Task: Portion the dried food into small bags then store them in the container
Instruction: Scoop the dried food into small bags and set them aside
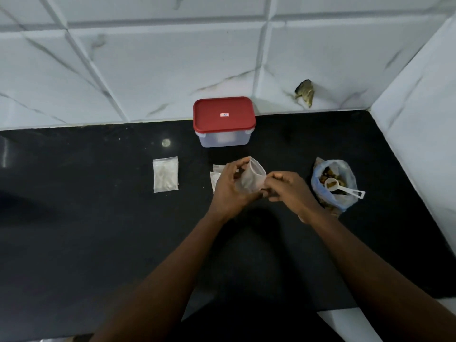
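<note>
My left hand (230, 187) and my right hand (287, 187) hold one small clear bag (249, 180) between them above the black counter, its mouth spread open and tilted up. The left fingers curl round its left side; the right fingers pinch its lower right edge. A blue plastic bag of brown dried food (333, 186) lies to the right with a white measuring scoop (343, 187) resting in it. The clear container with a red lid (224, 120) stands shut at the back by the wall.
A stack of empty small bags (165, 177) lies on the counter (98, 230) to the left. More small bags (217, 175) lie partly hidden behind my left hand. White tiled walls close the back and the right side.
</note>
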A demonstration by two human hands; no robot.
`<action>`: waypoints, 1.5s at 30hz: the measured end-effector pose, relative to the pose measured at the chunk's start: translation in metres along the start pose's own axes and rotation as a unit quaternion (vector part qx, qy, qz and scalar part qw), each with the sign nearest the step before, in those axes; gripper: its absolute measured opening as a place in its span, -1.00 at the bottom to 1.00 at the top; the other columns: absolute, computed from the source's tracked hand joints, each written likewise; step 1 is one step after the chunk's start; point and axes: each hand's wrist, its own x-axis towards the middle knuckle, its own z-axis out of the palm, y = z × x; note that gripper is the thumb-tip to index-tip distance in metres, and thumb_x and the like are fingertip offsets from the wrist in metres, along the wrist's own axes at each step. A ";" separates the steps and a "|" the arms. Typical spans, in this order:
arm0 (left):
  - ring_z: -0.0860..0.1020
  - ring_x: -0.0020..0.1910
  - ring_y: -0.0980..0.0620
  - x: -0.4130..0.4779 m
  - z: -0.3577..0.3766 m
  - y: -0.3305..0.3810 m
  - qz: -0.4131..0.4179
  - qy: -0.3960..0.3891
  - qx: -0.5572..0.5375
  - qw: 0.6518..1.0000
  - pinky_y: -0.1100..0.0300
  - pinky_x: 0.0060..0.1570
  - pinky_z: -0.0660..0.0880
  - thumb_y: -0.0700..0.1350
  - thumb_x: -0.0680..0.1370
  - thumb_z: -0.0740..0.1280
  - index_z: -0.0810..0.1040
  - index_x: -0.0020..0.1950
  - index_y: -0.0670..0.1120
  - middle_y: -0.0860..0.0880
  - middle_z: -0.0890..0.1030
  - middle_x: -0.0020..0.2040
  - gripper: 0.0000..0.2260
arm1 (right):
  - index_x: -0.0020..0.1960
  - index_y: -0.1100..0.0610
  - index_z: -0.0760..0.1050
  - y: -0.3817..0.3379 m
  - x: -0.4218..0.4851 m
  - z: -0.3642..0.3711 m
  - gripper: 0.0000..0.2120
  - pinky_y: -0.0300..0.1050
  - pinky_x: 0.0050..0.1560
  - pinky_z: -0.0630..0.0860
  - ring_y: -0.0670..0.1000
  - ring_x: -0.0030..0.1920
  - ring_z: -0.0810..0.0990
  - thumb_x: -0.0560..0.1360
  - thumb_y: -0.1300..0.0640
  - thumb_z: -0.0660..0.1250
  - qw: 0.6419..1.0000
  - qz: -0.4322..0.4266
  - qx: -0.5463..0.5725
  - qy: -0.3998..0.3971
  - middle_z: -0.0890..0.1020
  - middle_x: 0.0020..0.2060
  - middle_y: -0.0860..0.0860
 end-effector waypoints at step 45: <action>0.44 0.20 0.19 0.031 0.107 0.017 0.080 -0.068 0.231 0.967 0.09 0.27 0.31 0.26 0.50 0.42 0.44 0.40 0.06 0.11 0.52 0.27 -0.46 | 0.02 -0.09 0.63 0.021 -0.007 -0.091 -0.71 -0.59 0.00 0.15 -0.31 -0.13 0.47 0.65 -0.19 0.18 0.980 -0.012 -0.165 0.115 0.59 -0.21 -0.18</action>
